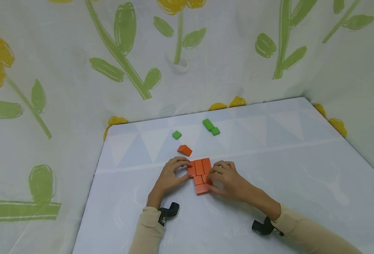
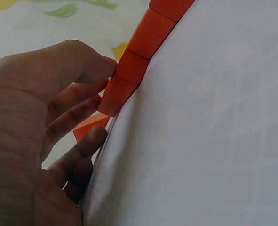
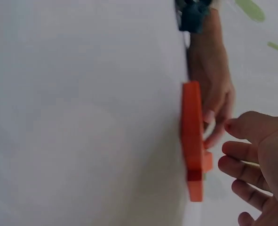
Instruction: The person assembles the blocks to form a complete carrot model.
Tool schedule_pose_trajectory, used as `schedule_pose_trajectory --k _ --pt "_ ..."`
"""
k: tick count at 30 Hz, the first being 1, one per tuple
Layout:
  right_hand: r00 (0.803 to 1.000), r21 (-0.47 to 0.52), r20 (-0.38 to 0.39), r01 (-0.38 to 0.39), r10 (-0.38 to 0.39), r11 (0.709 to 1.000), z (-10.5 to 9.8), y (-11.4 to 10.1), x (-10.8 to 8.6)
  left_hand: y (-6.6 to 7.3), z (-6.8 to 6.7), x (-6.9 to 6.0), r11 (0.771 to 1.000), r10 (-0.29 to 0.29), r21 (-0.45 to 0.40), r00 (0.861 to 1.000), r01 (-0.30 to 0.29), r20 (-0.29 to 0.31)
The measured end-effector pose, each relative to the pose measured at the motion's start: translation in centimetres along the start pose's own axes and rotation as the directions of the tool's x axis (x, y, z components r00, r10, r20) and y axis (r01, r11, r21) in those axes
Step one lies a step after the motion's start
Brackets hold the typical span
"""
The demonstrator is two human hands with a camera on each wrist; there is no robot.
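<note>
Several orange blocks (image 1: 199, 168) lie flat on the table, fitted together in a group. At the group's upper left corner, my left hand (image 1: 170, 174) pinches an orange block between thumb and fingertips. The left wrist view shows that thumb against the side of the orange row (image 2: 146, 35). My right hand (image 1: 231, 180) is beside the group's right edge, fingers loosely bent. In the right wrist view its fingers (image 3: 244, 169) are spread and hold nothing, apart from the orange blocks (image 3: 192, 127). Just beyond the group lies a separate orange wedge-shaped block (image 1: 184, 150).
Farther back on the table (image 1: 269, 158) are a small green block (image 1: 177, 134), a longer green block (image 1: 208, 124) and another small green block (image 1: 215, 131) touching it. A flower-patterned curtain (image 1: 221, 63) hangs behind the table.
</note>
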State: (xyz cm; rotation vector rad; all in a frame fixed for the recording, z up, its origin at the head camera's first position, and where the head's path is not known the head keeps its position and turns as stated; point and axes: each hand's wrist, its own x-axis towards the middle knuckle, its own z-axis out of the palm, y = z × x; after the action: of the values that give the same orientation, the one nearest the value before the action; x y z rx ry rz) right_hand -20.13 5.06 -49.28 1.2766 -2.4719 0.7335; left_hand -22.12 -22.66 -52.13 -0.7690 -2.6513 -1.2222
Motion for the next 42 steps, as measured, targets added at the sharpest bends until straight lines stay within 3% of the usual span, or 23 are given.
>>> schedule_pose_trajectory --k 6,13,17,21,24,28,30,36,42 --pt "0.982 -0.002 0.005 -0.188 0.188 0.982 -1.4 1.4 4.3 0.0 0.0 0.2 1.000 0.005 0.006 1.000 -0.005 0.006" --pt "0.920 -0.063 0.137 -0.361 0.366 0.930 -0.3 2.9 11.3 0.0 0.1 0.0 0.999 -0.031 -0.011 0.999 0.031 0.008" --pt "0.889 -0.194 0.230 -0.357 0.396 0.914 1.6 3.3 14.0 -0.1 0.2 -0.2 0.999 -0.032 -0.027 0.999 0.032 -0.003" --pt "0.860 -0.331 0.346 -0.263 0.375 0.906 2.9 3.2 14.9 0.0 0.4 -0.4 0.999 -0.041 -0.014 0.999 0.041 0.003" --pt "0.875 -0.374 0.360 -0.183 0.324 0.909 3.3 3.4 15.0 -0.1 0.4 -0.4 0.999 -0.032 0.002 0.999 0.032 -0.001" --pt "0.930 -0.351 0.272 -0.144 0.248 0.925 3.1 4.0 15.0 -0.1 0.1 -0.1 1.000 0.007 0.014 1.000 -0.007 -0.018" --pt "0.946 -0.315 0.241 -0.134 0.216 0.939 2.9 4.3 14.6 -0.1 0.1 0.0 1.000 0.015 0.013 1.000 -0.015 -0.023" --pt "0.953 -0.185 0.256 -0.116 0.161 0.976 2.5 4.8 13.4 -0.2 0.2 0.0 1.000 0.001 0.006 1.000 0.000 -0.006" --pt "0.960 -0.146 0.248 -0.094 0.129 0.985 2.1 4.7 13.0 -0.2 0.0 0.0 1.000 -0.030 -0.008 0.999 0.030 0.010"
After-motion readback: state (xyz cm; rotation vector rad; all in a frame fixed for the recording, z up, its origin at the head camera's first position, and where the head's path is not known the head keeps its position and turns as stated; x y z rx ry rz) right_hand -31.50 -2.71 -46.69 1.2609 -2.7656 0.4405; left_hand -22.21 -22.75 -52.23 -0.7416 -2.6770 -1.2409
